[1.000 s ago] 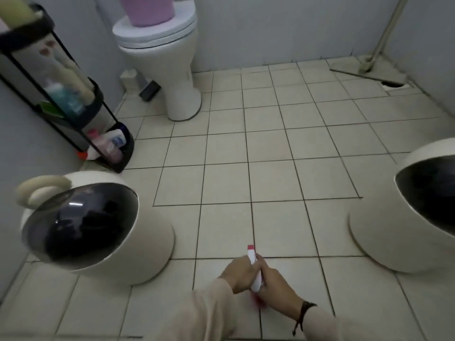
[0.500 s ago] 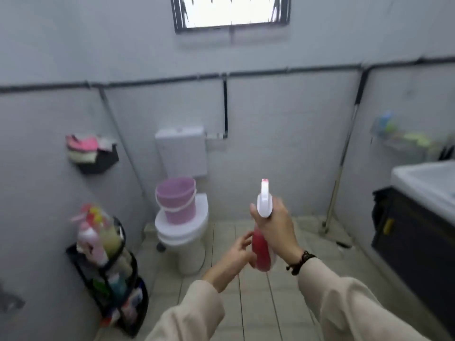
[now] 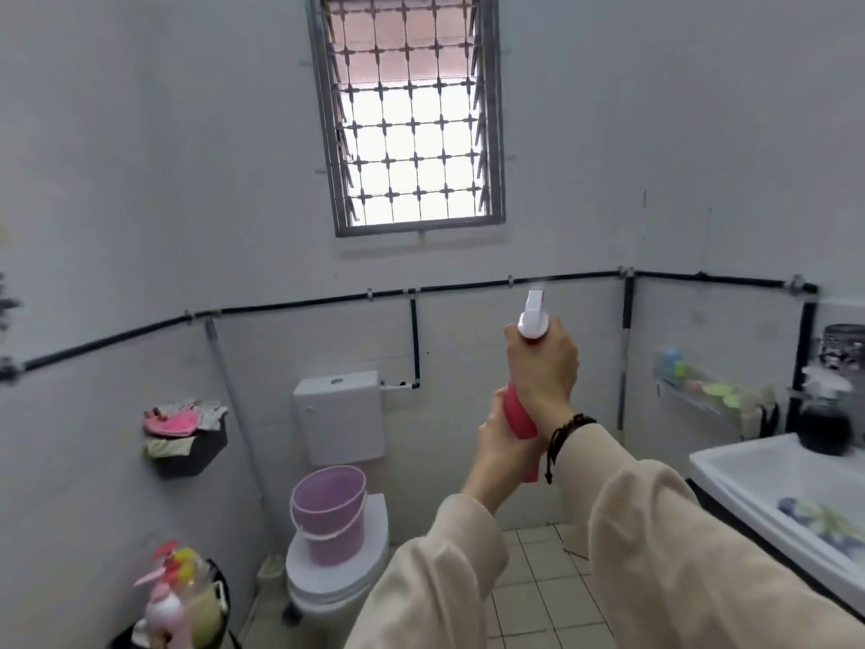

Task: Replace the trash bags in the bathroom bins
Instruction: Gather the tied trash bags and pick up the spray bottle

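A red spray bottle [image 3: 517, 414] with a white trigger head is raised at chest height, its nozzle pointing up toward the back wall. My right hand [image 3: 543, 367] grips its neck just below the white head. My left hand [image 3: 498, 442] holds the red body from below. No bin and no trash bag are in view.
A toilet [image 3: 337, 583] with a purple bucket [image 3: 327, 522] on its lid stands by the back wall under a barred window [image 3: 407, 114]. A rack of bottles [image 3: 182, 597] is at lower left, a white sink [image 3: 772, 480] at right.
The view swung up from the floor and the two white bins to the back wall. Both hands lifted the spray bottle higher; the left hand now holds its base.
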Action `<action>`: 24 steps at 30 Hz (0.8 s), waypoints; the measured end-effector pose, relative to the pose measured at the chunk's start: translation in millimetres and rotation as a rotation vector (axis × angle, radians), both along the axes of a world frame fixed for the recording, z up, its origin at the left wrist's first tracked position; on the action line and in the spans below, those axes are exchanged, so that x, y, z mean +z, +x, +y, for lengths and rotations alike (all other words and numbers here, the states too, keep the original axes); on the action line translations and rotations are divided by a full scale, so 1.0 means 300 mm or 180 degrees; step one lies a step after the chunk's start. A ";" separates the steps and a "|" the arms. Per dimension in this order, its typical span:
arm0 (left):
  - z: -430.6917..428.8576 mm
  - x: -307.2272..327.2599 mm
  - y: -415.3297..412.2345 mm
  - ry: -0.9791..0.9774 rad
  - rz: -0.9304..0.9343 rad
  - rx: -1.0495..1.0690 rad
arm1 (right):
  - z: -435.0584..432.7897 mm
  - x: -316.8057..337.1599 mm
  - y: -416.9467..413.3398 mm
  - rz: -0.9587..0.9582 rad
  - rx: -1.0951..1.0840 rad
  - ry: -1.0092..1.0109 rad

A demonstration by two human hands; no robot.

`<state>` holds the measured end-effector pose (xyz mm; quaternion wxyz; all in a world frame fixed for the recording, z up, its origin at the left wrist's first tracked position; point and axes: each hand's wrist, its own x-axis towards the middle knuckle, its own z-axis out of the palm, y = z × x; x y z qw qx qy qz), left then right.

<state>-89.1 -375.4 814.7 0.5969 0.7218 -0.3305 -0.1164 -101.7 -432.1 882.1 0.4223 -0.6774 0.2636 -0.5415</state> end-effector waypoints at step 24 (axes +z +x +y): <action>0.505 -0.358 0.014 0.0681 0.0364 0.1486 | 0.399 -0.383 0.238 0.1450 0.3129 0.1693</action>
